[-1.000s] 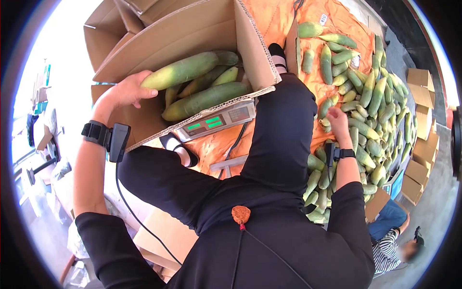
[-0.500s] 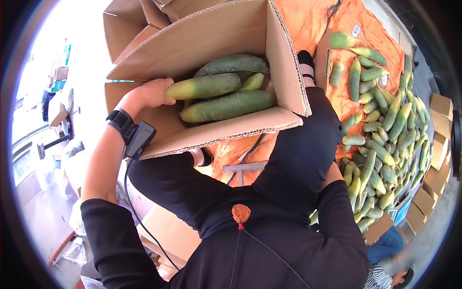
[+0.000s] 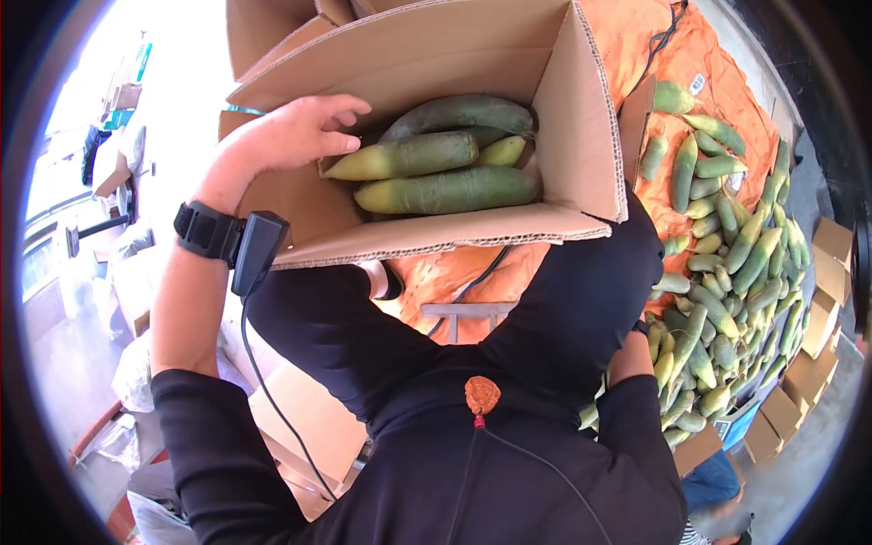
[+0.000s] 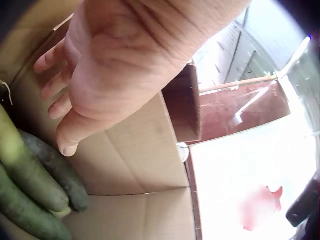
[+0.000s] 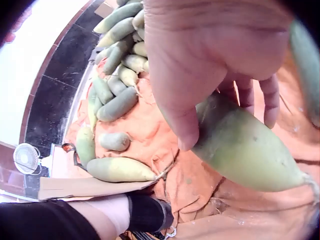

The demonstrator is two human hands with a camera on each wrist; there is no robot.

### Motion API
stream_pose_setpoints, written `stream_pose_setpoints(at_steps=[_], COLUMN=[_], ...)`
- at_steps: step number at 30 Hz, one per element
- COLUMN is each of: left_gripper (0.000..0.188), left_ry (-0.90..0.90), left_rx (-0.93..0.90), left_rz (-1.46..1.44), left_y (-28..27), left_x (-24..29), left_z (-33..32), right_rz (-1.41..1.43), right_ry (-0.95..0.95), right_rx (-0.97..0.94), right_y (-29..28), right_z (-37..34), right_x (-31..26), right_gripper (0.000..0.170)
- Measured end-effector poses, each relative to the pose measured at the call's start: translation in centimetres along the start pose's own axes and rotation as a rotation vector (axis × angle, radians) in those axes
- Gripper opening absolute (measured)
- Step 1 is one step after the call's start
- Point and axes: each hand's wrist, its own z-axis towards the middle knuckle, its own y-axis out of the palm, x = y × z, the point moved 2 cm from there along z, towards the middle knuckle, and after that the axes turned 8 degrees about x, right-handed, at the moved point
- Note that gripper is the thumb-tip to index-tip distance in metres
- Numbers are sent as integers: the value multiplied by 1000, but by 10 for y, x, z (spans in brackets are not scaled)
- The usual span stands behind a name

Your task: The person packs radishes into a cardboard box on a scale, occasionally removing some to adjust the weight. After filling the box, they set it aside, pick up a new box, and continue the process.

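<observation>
My left hand (image 3: 304, 132) hovers over the left end of an open cardboard box (image 3: 409, 59), fingers apart with nothing in them. By its thumb lies a green radish (image 3: 413, 154) with a pale tip. Beside that one in the box are a front radish (image 3: 454, 191) and a darker curved one (image 3: 468, 111). The left wrist view shows this hand (image 4: 115, 65) above the radishes too. In the right wrist view, my right hand (image 5: 225, 45) grips a plump green radish (image 5: 245, 145) by its darker end, thumb against one side. My knee hides that hand in the head view.
A large heap of green radishes (image 3: 718, 300) covers the orange sheet (image 3: 618, 36) on the right. More cardboard boxes (image 3: 831, 245) stand at the far right edge. A foot (image 5: 147, 212) is near the sheet, and a person sits at lower right.
My left hand has lowered the radish into the box and let go of it. My right hand has moved from the heap down behind my knee.
</observation>
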Motion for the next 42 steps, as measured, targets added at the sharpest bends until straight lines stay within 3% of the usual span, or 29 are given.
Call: stream_pose_setpoints(at_steps=[5,13,17,19,20,23,24,26,27,30,32,33,34,36,38,39,40,42], left_gripper=[43,50,54,61,61,76,79,82,85,90,67,71,71,71,70,68,66,65], left_ry=[215,478,558,629,630,869,978,1090,936,807,664,627,628,542,513,406,299,325], left_rx=[141,433,585,727,729,726,782,839,774,638,726,666,666,596,608,518,426,373], left_rz=[-191,-234,-237,-203,-204,-151,-175,-193,-192,-287,-420,-494,-493,-539,-508,-537,-564,-513], left_y=[-13,-17,-22,-23,-26,-27,-23,-21,-19,-10,-3,-4,-6,-9,-12,-11,-10,-3], left_x=[29,62,90,111,114,123,125,133,138,117,106,95,85,65,53,49,46,37], left_z=[-42,-103,-130,-142,-144,-147,-146,-154,-161,-140,-140,-137,-136,-131,-125,-123,-119,-99], right_rz=[353,481,693,786,798,818,850,847,846,811,726,641,642,297,297,309,357,425], right_ry=[-69,-666,-990,-1063,-1066,-1067,-996,-907,-819,-794,-753,-718,-719,-667,-920,-972,-986,-972], right_rx=[1,187,-145,-344,-493,-845,-963,-1098,-1190,-1150,-1119,-1086,-1086,-1102,-935,-842,-729,-662], right_y=[-42,-104,-110,-99,-89,-41,-26,10,28,74,88,92,88,73,48,32,18,-8], right_z=[-57,-190,-247,-278,-295,-344,-343,-371,-371,-420,-423,-422,-419,-401,-384,-372,-356,-326], right_x=[-56,-236,-311,-340,-351,-367,-367,-361,-357,-350,-348,-348,-349,-349,-348,-349,-349,-343], right_gripper=[41,58,52,44,41,36,44,40,36,34,34,35,35,42,37,33,31,30])
